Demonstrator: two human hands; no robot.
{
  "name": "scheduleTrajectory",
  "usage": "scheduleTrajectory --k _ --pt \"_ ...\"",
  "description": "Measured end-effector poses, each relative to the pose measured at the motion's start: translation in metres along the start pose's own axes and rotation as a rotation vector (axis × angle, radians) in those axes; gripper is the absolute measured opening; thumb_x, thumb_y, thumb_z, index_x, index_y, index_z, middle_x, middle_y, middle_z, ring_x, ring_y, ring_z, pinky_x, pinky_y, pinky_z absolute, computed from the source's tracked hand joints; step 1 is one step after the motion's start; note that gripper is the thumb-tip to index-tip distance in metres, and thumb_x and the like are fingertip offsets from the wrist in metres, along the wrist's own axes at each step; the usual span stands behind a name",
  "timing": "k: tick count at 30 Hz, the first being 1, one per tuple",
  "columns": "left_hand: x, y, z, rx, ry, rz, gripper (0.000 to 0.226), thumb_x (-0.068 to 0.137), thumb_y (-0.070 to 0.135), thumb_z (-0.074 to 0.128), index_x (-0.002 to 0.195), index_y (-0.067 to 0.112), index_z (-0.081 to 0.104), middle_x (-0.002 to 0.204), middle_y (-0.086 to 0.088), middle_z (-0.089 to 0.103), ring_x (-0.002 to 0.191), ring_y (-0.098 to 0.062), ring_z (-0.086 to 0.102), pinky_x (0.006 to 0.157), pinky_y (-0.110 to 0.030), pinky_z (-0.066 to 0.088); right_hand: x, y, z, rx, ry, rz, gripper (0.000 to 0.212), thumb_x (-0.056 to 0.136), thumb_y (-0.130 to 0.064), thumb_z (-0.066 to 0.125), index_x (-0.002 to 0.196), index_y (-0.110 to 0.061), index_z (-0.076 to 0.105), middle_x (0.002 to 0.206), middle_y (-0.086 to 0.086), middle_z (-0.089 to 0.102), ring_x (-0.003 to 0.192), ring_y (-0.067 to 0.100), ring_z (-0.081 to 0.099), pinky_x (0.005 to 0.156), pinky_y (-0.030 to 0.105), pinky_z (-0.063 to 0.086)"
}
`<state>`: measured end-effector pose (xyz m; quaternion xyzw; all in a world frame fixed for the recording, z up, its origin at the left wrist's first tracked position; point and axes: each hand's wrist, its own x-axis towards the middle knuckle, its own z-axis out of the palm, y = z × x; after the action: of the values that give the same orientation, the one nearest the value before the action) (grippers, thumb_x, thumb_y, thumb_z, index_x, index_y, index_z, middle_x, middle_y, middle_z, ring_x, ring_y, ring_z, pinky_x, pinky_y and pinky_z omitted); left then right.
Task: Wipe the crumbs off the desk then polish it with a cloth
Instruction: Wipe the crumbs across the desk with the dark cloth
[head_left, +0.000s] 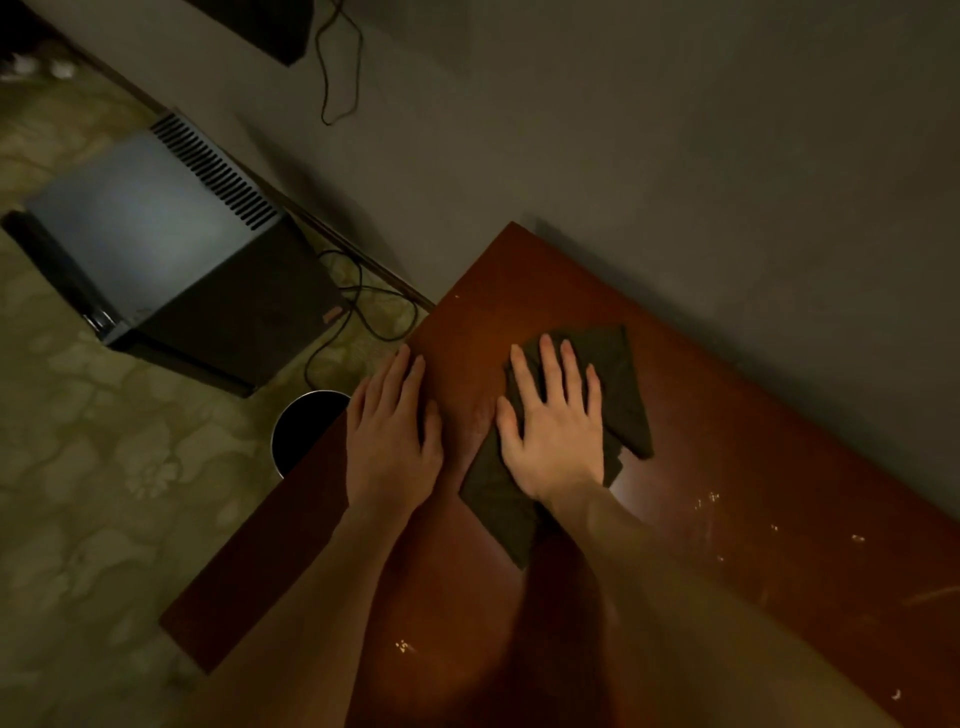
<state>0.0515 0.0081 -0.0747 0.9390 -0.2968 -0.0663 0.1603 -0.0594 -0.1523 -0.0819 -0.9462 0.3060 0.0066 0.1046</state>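
The right hand (553, 431) is lying flat with fingers spread, pressing the dark folded cloth (618, 374) onto the reddish-brown desk (519, 280), near the desk's end toward 11 o'clock. The left hand (392, 431) is resting palm-down on the desk edge just at 9 o'clock of the cloth, fingers straight and close together, gripping nothing. Pale crumbs (711, 499) are lying scattered at 4 o'clock of the cloth, and a round dark container (306, 426) is standing on the floor at 9 o'clock of the left hand.
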Motion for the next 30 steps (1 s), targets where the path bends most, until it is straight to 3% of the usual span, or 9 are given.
scheduleTrajectory --k 5,10,17,21,25,30 --pt "0.001 -0.003 0.003 0.001 -0.007 0.011 0.058 0.107 0.042 0.032 0.161 0.020 0.034 0.170 0.001 0.026 0.157 -0.013 0.019 0.129 -0.040 0.015 0.057 0.001 -0.003 0.006 0.028 -0.003 0.062 0.108 -0.050 0.024 0.165 -0.027 0.020 0.173 0.002 0.017 0.160 0.025 0.008 0.128 0.055 0.008" --pt "0.002 -0.006 0.005 -0.019 -0.002 0.001 0.054 0.109 0.037 0.039 0.161 0.020 0.034 0.170 0.001 0.025 0.158 -0.011 0.016 0.128 -0.034 0.008 0.094 0.001 -0.003 0.002 0.030 -0.010 0.063 0.107 -0.050 0.021 0.166 -0.025 0.021 0.173 -0.001 0.016 0.161 0.021 0.008 0.129 0.051 0.007" --pt "0.003 -0.002 -0.001 -0.030 -0.013 -0.010 0.054 0.108 0.036 0.040 0.159 0.019 0.037 0.170 0.003 0.026 0.158 -0.009 0.015 0.129 -0.035 0.012 0.006 -0.024 0.003 0.018 0.088 0.071 0.060 0.110 -0.047 0.028 0.165 -0.024 0.026 0.172 0.001 0.021 0.160 0.022 0.012 0.129 0.050 0.009" --pt "0.002 -0.001 -0.003 -0.034 -0.011 0.001 0.053 0.108 0.035 0.042 0.159 0.019 0.038 0.169 0.003 0.028 0.158 -0.009 0.016 0.128 -0.034 0.010 -0.033 -0.039 0.007 -0.031 0.050 0.198 0.059 0.107 -0.049 0.031 0.164 -0.034 0.026 0.172 0.000 0.021 0.160 0.024 0.011 0.126 0.059 0.009" --pt "0.002 -0.006 0.000 -0.057 0.011 0.036 0.052 0.107 0.031 0.047 0.156 0.015 0.042 0.167 -0.002 0.033 0.157 -0.014 0.022 0.127 -0.043 0.022 0.000 -0.040 0.005 -0.014 0.050 0.276 0.060 0.105 -0.052 0.029 0.163 -0.040 0.023 0.173 -0.003 0.019 0.160 0.026 0.009 0.124 0.067 0.005" --pt "0.003 -0.006 0.002 -0.060 0.015 0.039 0.052 0.106 0.031 0.048 0.156 0.014 0.043 0.167 -0.002 0.034 0.157 -0.014 0.021 0.127 -0.044 0.023 0.080 -0.033 0.002 0.019 0.086 0.216 0.061 0.106 -0.048 0.028 0.164 -0.028 0.026 0.172 -0.001 0.021 0.160 0.024 0.012 0.127 0.059 0.008"
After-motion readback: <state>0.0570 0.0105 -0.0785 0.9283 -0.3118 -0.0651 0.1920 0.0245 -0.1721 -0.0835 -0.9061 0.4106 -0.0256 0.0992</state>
